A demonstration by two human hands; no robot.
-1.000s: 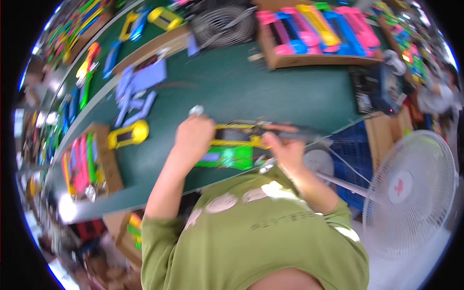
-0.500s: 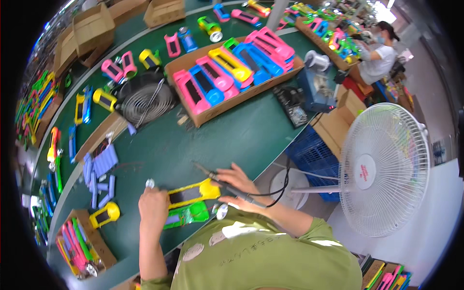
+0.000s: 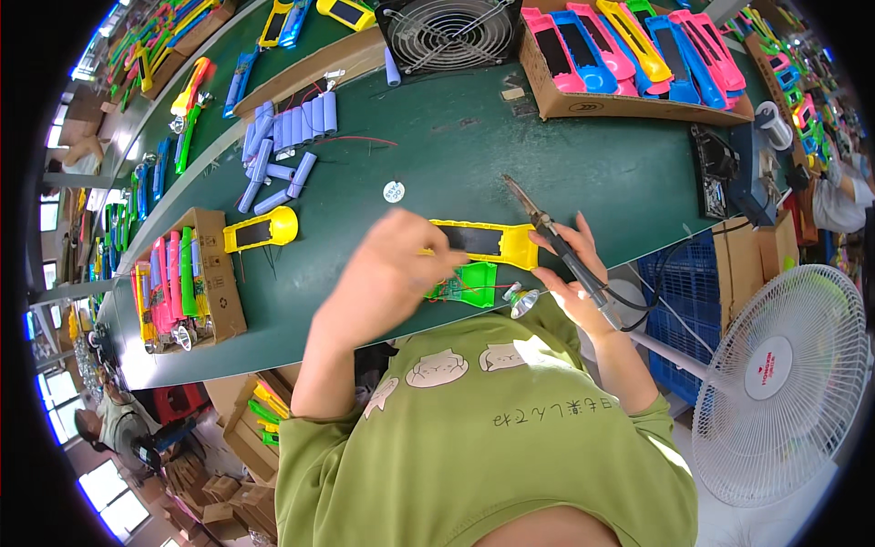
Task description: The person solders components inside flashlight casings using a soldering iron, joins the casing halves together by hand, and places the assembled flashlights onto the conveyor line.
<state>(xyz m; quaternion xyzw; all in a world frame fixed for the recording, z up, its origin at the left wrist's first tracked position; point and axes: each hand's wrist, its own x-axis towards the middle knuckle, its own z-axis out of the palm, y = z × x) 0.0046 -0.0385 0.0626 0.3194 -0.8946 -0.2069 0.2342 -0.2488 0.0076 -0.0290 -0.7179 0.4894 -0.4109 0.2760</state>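
Soldering iron (image 3: 576, 264) lies across my right hand (image 3: 583, 287), gripped between thumb and fingers, with its tip pointing up and left above the table. The right fingers rest by the wide end of a yellow flashlight casing (image 3: 520, 246) with a dark panel. Over the casing's other end, my left hand (image 3: 387, 273) is curled, its fingertips slightly blurred and together; what they pinch, if anything, is hidden. Just nearer lies a green casing (image 3: 478, 283) with thin wires, partly under the left hand. A silver lamp reflector (image 3: 521, 303) sits beside it at the table edge.
Blue-violet cylindrical cells (image 3: 301, 123) lie loose at left. A round white sticker (image 3: 393, 191) lies beyond my left hand. Another yellow casing (image 3: 264, 232) is near a carton (image 3: 219, 273) of lights. A carton (image 3: 629, 108) of casings and a metal-grilled fan (image 3: 451, 36) stand far off.
The view has swung, so the table things sit farther right in it. My left hand has moved right, over the yellow casing's end. The soldering iron stays in my right hand.
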